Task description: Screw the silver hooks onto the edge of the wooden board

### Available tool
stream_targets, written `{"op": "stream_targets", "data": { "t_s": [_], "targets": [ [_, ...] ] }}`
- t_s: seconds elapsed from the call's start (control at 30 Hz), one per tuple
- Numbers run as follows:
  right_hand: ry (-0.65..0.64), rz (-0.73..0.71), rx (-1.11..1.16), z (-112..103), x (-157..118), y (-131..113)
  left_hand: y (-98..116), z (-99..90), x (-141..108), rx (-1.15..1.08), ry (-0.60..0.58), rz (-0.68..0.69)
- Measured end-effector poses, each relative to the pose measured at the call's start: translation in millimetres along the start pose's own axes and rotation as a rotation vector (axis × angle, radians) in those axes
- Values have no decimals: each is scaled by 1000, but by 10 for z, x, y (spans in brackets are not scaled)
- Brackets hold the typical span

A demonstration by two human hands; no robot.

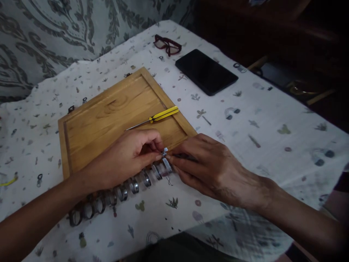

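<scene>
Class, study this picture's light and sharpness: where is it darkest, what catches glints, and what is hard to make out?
Head view: dim overall, the upper right background nearly black; head view: glints on the metal rings, no strong glare on the black tablet; head view: detail between the fingertips is too small and soft to read.

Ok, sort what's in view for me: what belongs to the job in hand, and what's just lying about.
Seemingly part of the job:
wooden board
curved metal bands along its near edge; left hand and right hand meet at the rightmost
yellow-handled screwdriver on the board

Seemingly just lying about:
glasses
black flat device
</scene>
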State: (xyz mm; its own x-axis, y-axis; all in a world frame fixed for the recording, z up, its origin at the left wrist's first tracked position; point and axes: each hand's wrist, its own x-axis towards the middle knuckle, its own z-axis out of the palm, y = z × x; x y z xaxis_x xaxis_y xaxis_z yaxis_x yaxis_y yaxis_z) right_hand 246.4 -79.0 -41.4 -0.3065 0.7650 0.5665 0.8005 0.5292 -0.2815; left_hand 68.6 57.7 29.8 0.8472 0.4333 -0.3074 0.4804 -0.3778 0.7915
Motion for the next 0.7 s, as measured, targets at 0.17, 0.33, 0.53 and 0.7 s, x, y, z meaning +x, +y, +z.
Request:
{"op": "stream_targets", "data": {
  "t_s": [0.17, 0.33, 0.53, 0.7],
  "targets": [
    [-4, 7, -5, -9, -9, 2, -51, 43, -1, 6, 22, -12],
    [18, -2, -8, 5, -5, 3, -51, 56, 17, -43, 15, -9],
    [31, -14, -3, 10, 5, 4, -42, 60, 32, -68, 18, -26],
    [14, 3, 15, 18, -24, 4, -61, 52, 42, -65, 40, -37]
  ]
}}
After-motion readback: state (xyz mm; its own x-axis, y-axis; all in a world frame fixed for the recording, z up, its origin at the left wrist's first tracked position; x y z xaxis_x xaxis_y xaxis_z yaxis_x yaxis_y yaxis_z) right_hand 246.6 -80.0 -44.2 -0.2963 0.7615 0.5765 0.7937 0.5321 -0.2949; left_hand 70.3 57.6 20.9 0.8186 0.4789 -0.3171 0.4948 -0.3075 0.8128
